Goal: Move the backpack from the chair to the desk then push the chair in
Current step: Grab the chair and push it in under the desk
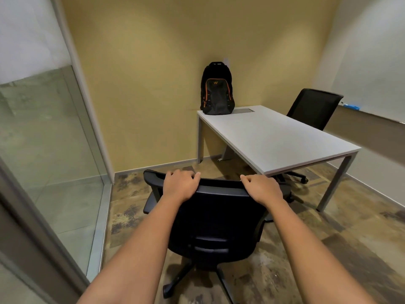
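Showing black with orange trim – backpack (pixel 217 89). Looking white-grey – desk (pixel 285 137). Standing black, near and far right – chair (pixel 215 222), second chair (pixel 313 108). Glowing mustard – wall (pixel 153 73); mottling brown – floor (pixel 328 249).

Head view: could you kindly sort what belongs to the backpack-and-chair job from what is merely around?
Job: backpack, desk, near chair, left hand, right hand.
Around: second chair, blue item on the ledge.

Left hand (pixel 180 185) and right hand (pixel 262 188) grip chair (pixel 215 224) backrest top; backpack (pixel 217 89) upright on surface (pixel 274 137) far corner.
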The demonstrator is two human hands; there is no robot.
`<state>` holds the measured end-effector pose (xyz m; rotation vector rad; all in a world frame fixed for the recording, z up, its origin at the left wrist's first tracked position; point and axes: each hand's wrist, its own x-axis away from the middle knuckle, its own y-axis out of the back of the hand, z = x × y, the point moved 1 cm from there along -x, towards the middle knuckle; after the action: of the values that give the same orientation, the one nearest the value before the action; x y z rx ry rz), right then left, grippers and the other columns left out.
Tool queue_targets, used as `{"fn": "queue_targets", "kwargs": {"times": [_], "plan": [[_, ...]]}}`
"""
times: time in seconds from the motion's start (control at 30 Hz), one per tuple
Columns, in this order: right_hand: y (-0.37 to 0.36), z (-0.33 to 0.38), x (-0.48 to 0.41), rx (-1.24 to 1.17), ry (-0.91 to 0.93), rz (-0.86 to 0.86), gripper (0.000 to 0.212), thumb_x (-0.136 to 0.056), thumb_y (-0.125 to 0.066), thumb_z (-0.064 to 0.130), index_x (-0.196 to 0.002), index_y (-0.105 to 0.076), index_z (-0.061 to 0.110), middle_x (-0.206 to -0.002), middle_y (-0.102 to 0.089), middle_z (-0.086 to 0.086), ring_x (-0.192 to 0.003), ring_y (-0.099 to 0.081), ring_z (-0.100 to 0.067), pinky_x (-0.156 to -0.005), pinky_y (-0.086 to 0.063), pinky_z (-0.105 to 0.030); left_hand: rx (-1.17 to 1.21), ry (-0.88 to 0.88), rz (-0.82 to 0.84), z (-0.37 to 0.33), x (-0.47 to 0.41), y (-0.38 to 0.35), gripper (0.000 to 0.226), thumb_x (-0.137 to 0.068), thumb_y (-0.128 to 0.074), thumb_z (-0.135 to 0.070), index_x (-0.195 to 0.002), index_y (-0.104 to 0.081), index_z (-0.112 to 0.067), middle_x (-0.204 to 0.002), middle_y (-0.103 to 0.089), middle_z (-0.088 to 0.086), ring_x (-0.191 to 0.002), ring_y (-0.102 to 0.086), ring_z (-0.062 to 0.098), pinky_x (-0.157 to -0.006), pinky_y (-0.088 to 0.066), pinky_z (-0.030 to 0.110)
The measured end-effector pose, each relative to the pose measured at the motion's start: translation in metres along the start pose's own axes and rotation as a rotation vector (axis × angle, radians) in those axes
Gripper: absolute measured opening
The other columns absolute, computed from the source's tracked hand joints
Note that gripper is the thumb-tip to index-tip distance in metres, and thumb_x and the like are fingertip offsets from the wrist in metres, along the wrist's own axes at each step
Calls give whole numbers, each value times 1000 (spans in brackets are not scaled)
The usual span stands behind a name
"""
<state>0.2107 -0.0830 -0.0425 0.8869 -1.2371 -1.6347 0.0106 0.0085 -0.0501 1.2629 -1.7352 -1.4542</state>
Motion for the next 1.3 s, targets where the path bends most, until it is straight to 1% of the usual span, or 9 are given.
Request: {"fn": "queue_targets", "kwargs": {"times": [0.07, 0.17, 0.33, 0.43, 0.53, 0.8, 0.9, 1.07, 1.3], "plan": [[-3, 9, 8, 13, -24, -48, 57, -101, -21, 47, -101, -71, 21, -86, -68, -1, -74, -56, -15, -92, -47, -33, 10, -16, -9, 9, 4, 1, 53, -99, -24, -43, -109, -70, -18, -113, -68, 10, -110, -55, 28, -96, -35, 38], [-5, 23, 17, 17, -41, -63, 62, -99, -20, 53, -103, -74, 23, -81, -67, 2, -71, -54, -13, -72, -40, -26, 6, -40, -6, 21, 10, 5, 58, -100, -21, -44, -109, -71, -17, -114, -68, 11, -113, -54, 29, -98, -34, 39], [-8, 40, 31, -39, -47, -54, 61, -98, -23, 56, -104, -74, 24, -70, -61, 9, -64, -52, -5, -71, -39, -24, 34, -47, -5, 38, 24, 12, 58, -101, -21, -41, -103, -73, -15, -111, -68, 14, -113, -53, 29, -97, -35, 38], [-8, 49, 38, -40, -34, -58, 60, -98, -24, 54, -95, -75, 23, -62, -57, 10, -60, -50, -3, -69, -41, -25, 63, -34, -8, 47, 33, 16, 56, -101, -22, -39, -100, -73, -15, -112, -67, 14, -116, -50, 28, -100, -33, 38], [-9, 57, 42, -50, -36, -44, 55, -100, -28, 47, -88, -73, 17, -68, -62, 2, -62, -54, -6, -73, -43, -28, 59, -24, -22, 54, 38, 21, 52, -101, -24, -37, -95, -72, -15, -107, -67, 13, -112, -50, 26, -99, -33, 38], [-10, 70, 30, -72, -39, -20, 50, -101, -28, 43, -104, -73, 21, -91, -72, -4, -63, -51, -4, -69, -36, -26, 100, 57, -115, 65, 30, 27, 38, -96, -30, -29, -72, -56, -15, -79, -56, 3, -95, -50, 22, -92, -37, 39], [-9, 68, 21, -74, -38, -12, 51, -101, -27, 43, -105, -73, 21, -97, -73, -4, -69, -53, -10, -64, -36, -24, 98, 61, -121, 63, 23, 27, 37, -95, -31, -30, -72, -56, -16, -77, -53, 1, -94, -49, 21, -92, -38, 39], [-11, 69, 0, -78, -38, -25, 51, -101, -27, 44, -104, -74, 24, -98, -73, -4, -75, -54, -13, -68, -37, -27, 70, 65, -115, 66, 6, 27, 42, -96, -31, -33, -79, -64, -15, -77, -52, 0, -88, -45, 19, -92, -37, 39], [-18, 78, -36, -78, -32, -17, 51, -101, -27, 44, -105, -73, 24, -101, -72, -3, -73, -51, -10, -62, -34, -22, 79, 89, -124, 79, -22, 28, 44, -96, -31, -30, -85, -68, -11, -77, -51, 3, -81, -40, 19, -88, -39, 37]]}}
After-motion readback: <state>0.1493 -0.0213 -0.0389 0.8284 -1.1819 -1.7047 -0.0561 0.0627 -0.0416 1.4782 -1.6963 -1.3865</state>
